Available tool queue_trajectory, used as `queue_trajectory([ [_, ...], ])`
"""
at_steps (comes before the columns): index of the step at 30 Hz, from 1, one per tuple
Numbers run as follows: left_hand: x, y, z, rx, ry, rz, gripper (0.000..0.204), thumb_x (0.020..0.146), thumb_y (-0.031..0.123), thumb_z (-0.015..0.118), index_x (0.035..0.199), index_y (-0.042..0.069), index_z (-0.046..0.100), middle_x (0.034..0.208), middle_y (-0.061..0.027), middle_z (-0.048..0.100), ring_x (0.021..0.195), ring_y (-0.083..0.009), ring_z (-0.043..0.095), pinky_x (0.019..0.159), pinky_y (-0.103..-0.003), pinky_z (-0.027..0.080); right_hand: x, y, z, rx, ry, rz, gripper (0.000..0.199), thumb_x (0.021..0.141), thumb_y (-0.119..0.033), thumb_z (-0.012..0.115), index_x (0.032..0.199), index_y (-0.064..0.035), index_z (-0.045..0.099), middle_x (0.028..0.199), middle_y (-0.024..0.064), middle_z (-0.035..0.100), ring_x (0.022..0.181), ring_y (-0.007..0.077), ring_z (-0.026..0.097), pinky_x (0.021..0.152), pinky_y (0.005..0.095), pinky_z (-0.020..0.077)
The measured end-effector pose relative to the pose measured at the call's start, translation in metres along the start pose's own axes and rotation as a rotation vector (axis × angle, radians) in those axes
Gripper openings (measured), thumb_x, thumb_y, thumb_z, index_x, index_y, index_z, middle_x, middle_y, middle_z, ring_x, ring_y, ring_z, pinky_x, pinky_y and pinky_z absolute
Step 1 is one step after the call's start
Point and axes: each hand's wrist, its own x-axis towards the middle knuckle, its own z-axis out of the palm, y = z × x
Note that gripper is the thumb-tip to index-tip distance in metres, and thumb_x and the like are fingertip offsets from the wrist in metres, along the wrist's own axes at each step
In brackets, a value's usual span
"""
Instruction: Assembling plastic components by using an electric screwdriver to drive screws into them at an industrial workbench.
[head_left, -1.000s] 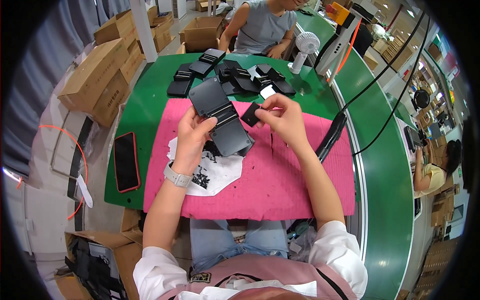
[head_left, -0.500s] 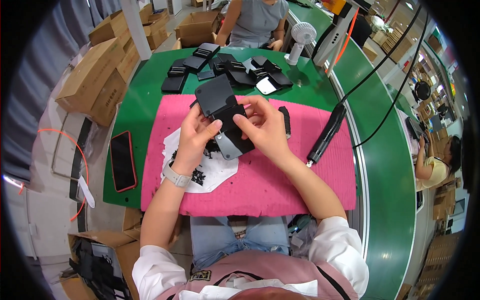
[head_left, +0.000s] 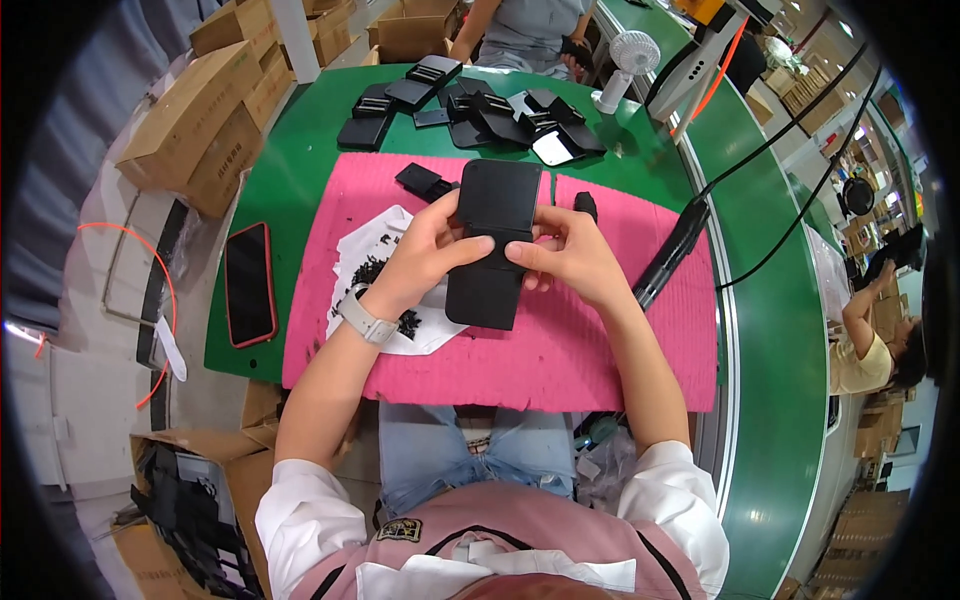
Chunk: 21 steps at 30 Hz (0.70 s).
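Both my hands hold a black folding stand [head_left: 500,192], two flat round-cornered plates joined by a narrower middle section. It stands nearly straight up and down in the head view, over the pink mat [head_left: 560,370]. My left hand [head_left: 432,255] grips its left side, thumb pressed on the middle section. From the right, my right hand [head_left: 572,255] pinches the same section, its fingers partly hidden behind. Left of the stand, small black screws [head_left: 370,270] lie on a white sheet [head_left: 430,340]. An electric screwdriver [head_left: 675,250] with a cable rests at the mat's right.
Several black stands [head_left: 480,115] are piled at the green table's far side. A small black part [head_left: 425,182] and a black stubby object [head_left: 586,205] lie on the mat. A phone [head_left: 249,285] is at left, a white fan [head_left: 632,65] at far right. Another person [head_left: 535,35] sits opposite.
The stand has turned from a slant to nearly upright and its lower plate now faces differently. Both hands have shifted slightly right with it. The view has tilted a little, uncovering the small black part.
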Motion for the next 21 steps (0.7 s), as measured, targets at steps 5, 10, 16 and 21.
queue_trajectory([
  [5,-0.001,-0.006,-0.003,0.034,0.014,-0.063,0.046,0.087,0.013,0.063,0.127,0.0,0.045,0.114,-0.0072,0.058,0.102,-0.0134,0.057,0.088,-0.028,0.047,0.002,0.011,0.006,0.066,0.003,-0.013,0.047,0.079,-0.015,0.075,0.115,0.0074,0.055,0.091,0.0091,0.063,0.053,0.0092,0.057,0.046,0.0216,0.0431],
  [10,-0.004,-0.006,0.001,0.005,0.026,-0.016,0.042,0.086,0.016,0.067,0.121,-0.001,0.05,0.104,-0.0065,0.06,0.094,-0.013,0.059,0.082,-0.027,0.05,-0.003,0.013,0.004,0.092,0.012,0.017,0.037,0.078,-0.012,0.072,0.107,0.0059,0.059,0.075,0.005,0.06,0.052,0.0104,0.057,0.046,0.0225,0.045],
  [16,-0.005,0.038,-0.031,1.047,0.189,0.168,0.021,0.075,0.019,0.072,0.075,0.0,0.063,0.067,-0.0106,0.062,0.059,-0.0235,0.06,0.055,-0.033,0.045,-0.029,0.02,-0.032,0.177,0.005,0.088,0.05,0.078,-0.011,0.073,0.118,0.0079,0.05,0.071,0.0069,0.06,0.048,0.0141,0.059,0.043,0.0235,0.0457],
  [21,-0.017,0.034,-0.062,1.211,-0.158,-0.018,0.019,0.064,0.01,0.075,0.078,0.001,0.066,0.073,-0.0087,0.063,0.064,-0.0214,0.062,0.057,-0.033,0.048,-0.033,0.042,-0.028,0.126,0.111,0.096,0.078,0.079,-0.008,0.073,0.138,0.0081,0.025,0.063,0.0077,0.058,0.047,0.0176,0.061,0.043,0.026,0.0488],
])
